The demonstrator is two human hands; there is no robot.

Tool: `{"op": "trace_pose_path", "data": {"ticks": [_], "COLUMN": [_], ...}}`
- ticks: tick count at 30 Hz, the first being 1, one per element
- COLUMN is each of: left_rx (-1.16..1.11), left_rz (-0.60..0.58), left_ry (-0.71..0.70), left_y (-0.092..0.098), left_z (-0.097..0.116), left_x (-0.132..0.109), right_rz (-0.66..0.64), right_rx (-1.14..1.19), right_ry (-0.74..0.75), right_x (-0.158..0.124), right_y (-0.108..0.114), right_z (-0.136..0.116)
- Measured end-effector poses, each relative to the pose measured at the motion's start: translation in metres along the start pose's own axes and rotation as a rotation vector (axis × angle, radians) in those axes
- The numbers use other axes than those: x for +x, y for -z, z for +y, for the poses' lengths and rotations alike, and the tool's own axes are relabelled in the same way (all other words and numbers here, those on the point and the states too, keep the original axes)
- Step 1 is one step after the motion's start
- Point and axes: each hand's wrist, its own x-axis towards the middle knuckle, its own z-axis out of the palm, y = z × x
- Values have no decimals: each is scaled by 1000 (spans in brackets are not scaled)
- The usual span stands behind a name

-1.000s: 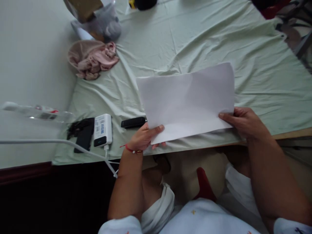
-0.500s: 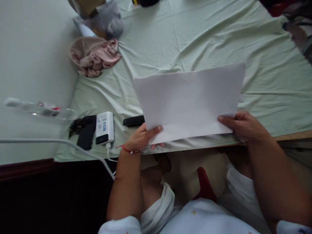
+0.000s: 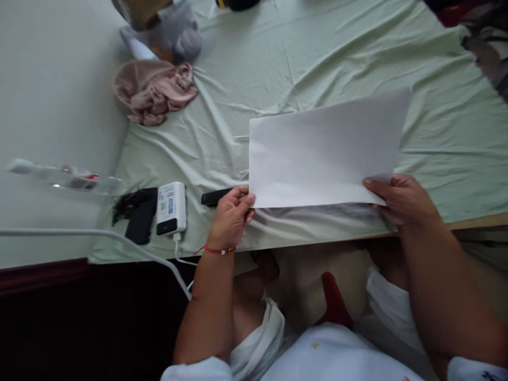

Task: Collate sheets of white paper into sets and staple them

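Note:
A blank white sheet of paper is held between my two hands above the pale green cloth. My left hand, with a red string bracelet at the wrist, pinches its near left corner. At the near right corner my right hand grips the sheet, thumb on top and fingers underneath. The far edge tilts up to the right. Just behind my left hand lies a black, narrow object, partly covered by the fingers; its kind cannot be made out.
To the left are a white power bank with a cable plugged in, a black phone and a clear plastic bottle. A bunched pink cloth lies further back, beside a plastic bag. A white cable crosses the left side.
The paper's left edge has moved right, and its near edge has lifted slightly away from me. My left hand has shifted from overlapping the sheet to pinching its corner. My right hand moved slightly.

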Motion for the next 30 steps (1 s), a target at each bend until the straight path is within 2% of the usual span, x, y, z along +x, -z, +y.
{"op": "trace_pose_path", "data": {"ticks": [5,9,12,15,17,19,22,25,30], "left_rx": [18,46,129,296,477,682,892,996,1126], "left_rz": [290,509,626,695,696,643,514,457,419], "left_ry": [-265,-391,-479,-583,-636,-635,-488,-316,-232], "left_y": [7,13,18,27,35,45,56,58,54], "left_z": [2,2,-2,-10,-16,-20,-25,-26,-24], "left_x": [1,8,12,15,18,22,30,35,30], "right_rz": [-7,-27,-58,-75,-85,-97,-106,-115,-93], "right_rx": [-14,6,15,-19,-30,-27,-32,-40,-47], "right_ry": [56,31,12,9,8,12,19,44,71], "right_x": [4,5,5,6,6,5,4,3,2], "right_y": [2,-3,-9,-13,-15,-19,-26,-32,-37], "right_z": [5,9,10,13,14,16,17,18,18]}}
